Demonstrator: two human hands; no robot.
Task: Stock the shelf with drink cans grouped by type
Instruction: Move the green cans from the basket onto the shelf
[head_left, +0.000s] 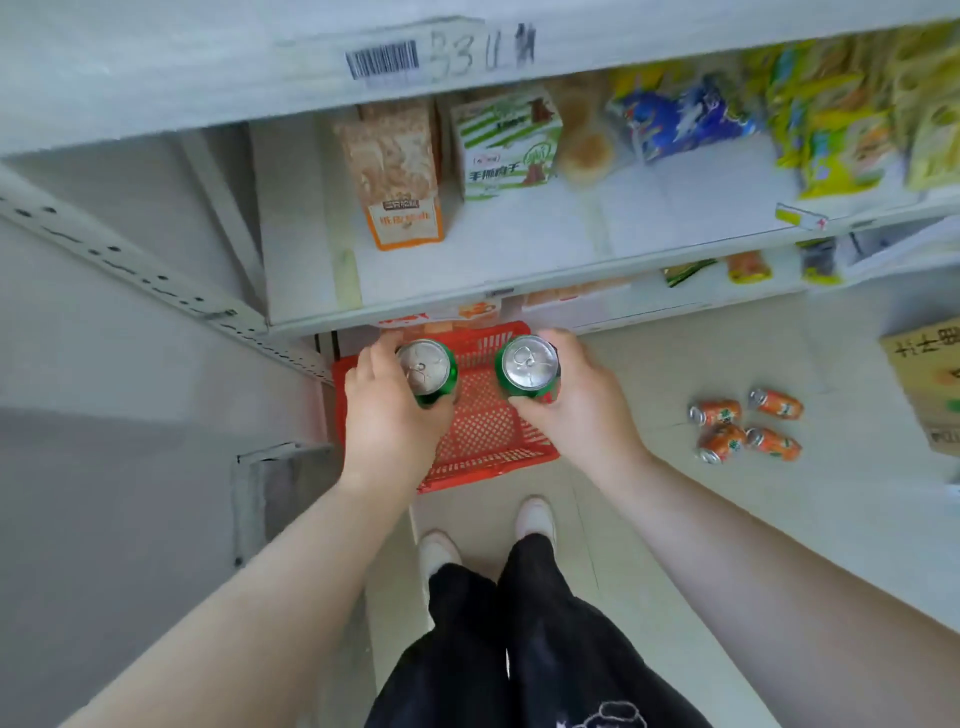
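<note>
Head view: at the left, your left hand (387, 410) has its fingers and thumb curled round a green aluminium drink can (427, 369), held upright with its silver pull-tab top facing up at you. Below and between your hands the red plastic mesh basket (488, 441) sits on the floor, and what shows of its bottom holds no cans. Your right hand (582, 400) grips a second green aluminium can (529, 368) the same way, upright, thumb on the near side. It is just beside the first can and apart from it.

Both cans' long axes run vertical, so I judge they can go onto a board standing, with no turn of the wrist. The white metal shelf (519, 249) lies on the far side of both hands and above them. Its bare stretch runs in front of the orange-and-white carton (400, 176) and the green-striped box (506, 145). Neither hand looks clearly nearer to it, though your left is closer to the bare left end.

Well apart on the floor to the right, four orange drink cans (743, 426) lie on their sides near a brown cardboard box (930, 384). Those belong in a group of their own.
</note>
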